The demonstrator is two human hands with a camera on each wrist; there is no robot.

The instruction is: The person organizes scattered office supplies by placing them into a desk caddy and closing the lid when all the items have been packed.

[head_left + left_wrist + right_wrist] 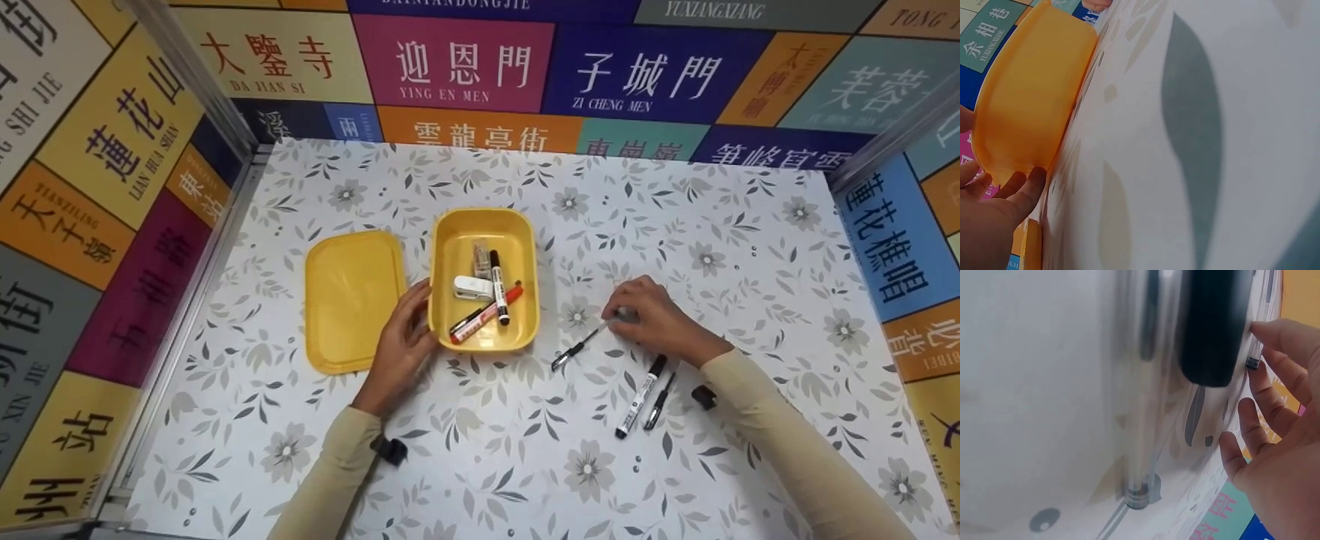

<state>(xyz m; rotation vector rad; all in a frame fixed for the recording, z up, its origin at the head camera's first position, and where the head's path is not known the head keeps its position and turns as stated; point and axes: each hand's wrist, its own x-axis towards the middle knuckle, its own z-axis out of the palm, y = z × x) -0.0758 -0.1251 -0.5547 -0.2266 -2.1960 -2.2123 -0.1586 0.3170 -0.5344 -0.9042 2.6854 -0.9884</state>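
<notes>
My right hand (649,319) pinching 1 pen (571,354) by its clear end, my left hand (405,341) touching the yellow box (527,322) at its left edge, fingers loosely parted, a gap of tabletop (576,313) between.

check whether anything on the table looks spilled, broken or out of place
Nothing stands out: no spill or breakage shows. The yellow box sits upright, its lid lying beside it. A marker and a pen lie loose on the table near the right hand, but that looks ordinary.
</notes>
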